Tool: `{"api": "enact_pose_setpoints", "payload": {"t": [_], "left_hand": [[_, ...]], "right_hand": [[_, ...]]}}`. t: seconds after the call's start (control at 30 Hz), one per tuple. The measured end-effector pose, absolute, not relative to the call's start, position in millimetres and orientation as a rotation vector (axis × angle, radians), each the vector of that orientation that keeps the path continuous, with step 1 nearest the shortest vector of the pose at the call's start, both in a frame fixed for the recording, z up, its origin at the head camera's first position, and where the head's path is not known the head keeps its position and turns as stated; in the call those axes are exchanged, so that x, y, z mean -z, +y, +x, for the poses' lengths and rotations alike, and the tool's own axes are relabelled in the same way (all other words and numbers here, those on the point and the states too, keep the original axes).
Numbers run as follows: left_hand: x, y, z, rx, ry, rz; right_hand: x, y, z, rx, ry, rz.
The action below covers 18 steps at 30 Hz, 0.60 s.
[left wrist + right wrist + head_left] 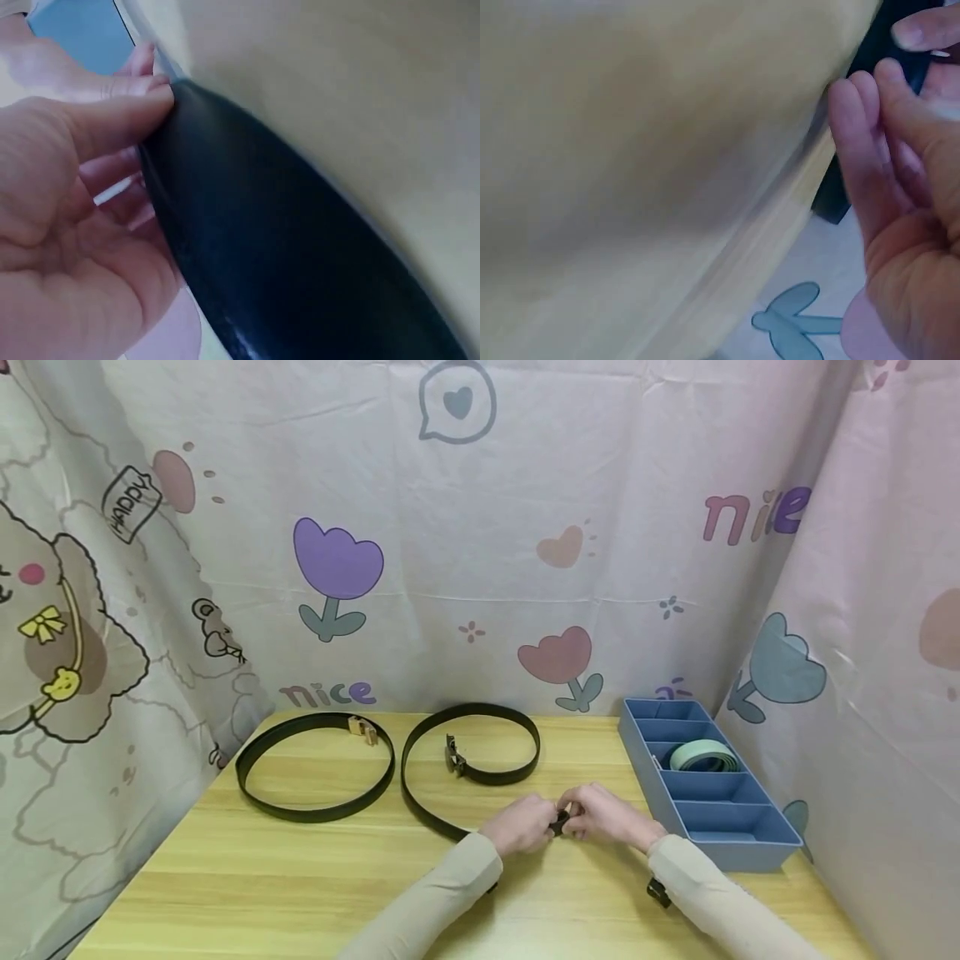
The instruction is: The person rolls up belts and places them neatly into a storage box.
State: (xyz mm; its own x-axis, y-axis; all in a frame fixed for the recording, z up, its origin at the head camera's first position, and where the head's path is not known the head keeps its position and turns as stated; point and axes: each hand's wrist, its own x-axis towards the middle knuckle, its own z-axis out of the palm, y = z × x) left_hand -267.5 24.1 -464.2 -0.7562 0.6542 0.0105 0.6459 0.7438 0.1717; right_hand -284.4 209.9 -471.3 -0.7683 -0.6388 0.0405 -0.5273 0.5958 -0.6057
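Note:
A black belt (483,777) lies in a loose curl at the middle of the table, standing on its edge, its dark metal buckle (453,756) inside the curl. Near the belt's free end, my left hand (525,824) pinches the strap (262,225) between thumb and fingers, as the left wrist view shows. Close beside it, my right hand (603,814) pinches the same belt by its end part (881,45) with the fingertips. The fingers hide much of this end.
Left of it stands another black belt (315,816) in a ring with a gold-coloured buckle (362,729). A blue divided box (742,857) sits at the right, a rolled pale green belt (701,752) in one compartment. Printed curtains (465,527) enclose the table.

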Motion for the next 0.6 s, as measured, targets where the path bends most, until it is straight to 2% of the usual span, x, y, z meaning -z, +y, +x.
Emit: {"api": "enact_pose_setpoints", "payload": {"t": [0.1, 0.37, 0.6], "left_hand": [[467.3, 26.0, -266.9, -0.247, 2.946, 1.088], [461.8, 23.0, -266.3, -0.197, 2.839, 1.144], [463.1, 16.9, -272.8, -0.231, 2.682, 1.246]], "right_hand": [[470.0, 204.9, -280.6, 0.898, 2.707, -0.939], [470.1, 197.0, -277.8, 0.665, 2.877, -1.136], [472.1, 199.2, -279.3, 0.594, 2.916, -1.145]]}}
